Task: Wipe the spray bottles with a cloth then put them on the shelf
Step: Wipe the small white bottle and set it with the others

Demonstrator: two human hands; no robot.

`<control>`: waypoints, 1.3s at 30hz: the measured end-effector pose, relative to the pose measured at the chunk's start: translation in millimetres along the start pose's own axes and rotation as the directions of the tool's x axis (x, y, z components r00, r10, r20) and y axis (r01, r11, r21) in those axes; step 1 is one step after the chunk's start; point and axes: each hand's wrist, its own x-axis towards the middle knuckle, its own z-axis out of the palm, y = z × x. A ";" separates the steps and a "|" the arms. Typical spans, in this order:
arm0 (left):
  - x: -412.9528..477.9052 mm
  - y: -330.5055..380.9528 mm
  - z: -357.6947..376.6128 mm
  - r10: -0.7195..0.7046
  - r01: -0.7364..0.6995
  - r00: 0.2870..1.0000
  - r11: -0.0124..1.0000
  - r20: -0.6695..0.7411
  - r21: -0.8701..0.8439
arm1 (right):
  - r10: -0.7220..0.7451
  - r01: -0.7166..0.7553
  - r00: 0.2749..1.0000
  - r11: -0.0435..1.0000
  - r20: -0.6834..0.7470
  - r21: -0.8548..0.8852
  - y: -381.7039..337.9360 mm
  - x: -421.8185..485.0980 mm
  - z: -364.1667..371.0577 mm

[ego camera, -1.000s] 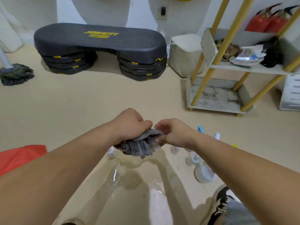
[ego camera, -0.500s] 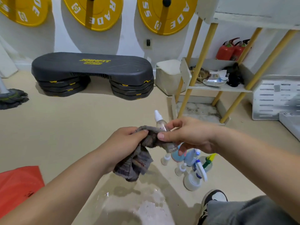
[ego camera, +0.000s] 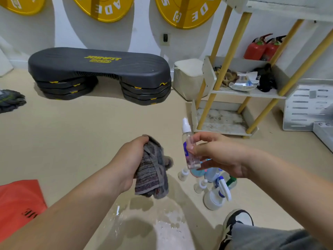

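My right hand [ego camera: 218, 156] holds a small clear spray bottle [ego camera: 188, 141] with a white cap and a purple label, upright, in front of the shelf. A hand's width to its left, my left hand [ego camera: 129, 163] grips a bunched grey striped cloth [ego camera: 153, 174], which hangs clear of the bottle. Several more spray bottles [ego camera: 214, 188] stand on the floor below my right hand, partly hidden by it. The white shelf unit [ego camera: 248, 93] with yellow posts stands at the right; its lowest tier [ego camera: 221, 121] holds nothing.
A black step platform [ego camera: 100, 69] lies by the wall, a white box [ego camera: 189, 76] beside it. Rags and packets clutter the shelf's middle tier. A puddle [ego camera: 162, 224] spreads on the floor near my shoe [ego camera: 236, 222]. A red bag [ego camera: 19, 201] lies left, and a mop head [ego camera: 10, 100] lies at the far left.
The cloth has come off the bottle: my left hand drew it down and left, while my right hand lifted the bottle upright. The view tilted up toward the wall.
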 end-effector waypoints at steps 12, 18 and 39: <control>-14.0 12.9 2.8 0.346 -0.392 0.868 0.918 0.356 0.063 | -0.053 0.082 0.965 0.991 0.258 -0.104 0.7 -3.5 8.7; -17.7 13.3 -4.9 0.485 -0.564 0.791 0.814 0.374 0.138 | -0.075 0.127 0.938 0.983 0.340 -0.131 -3.4 -8.8 5.2; -13.5 -2.0 7.9 0.467 -0.466 0.867 0.883 0.177 -0.045 | -0.285 0.356 0.931 0.845 0.227 -0.399 -2.8 -10.8 28.1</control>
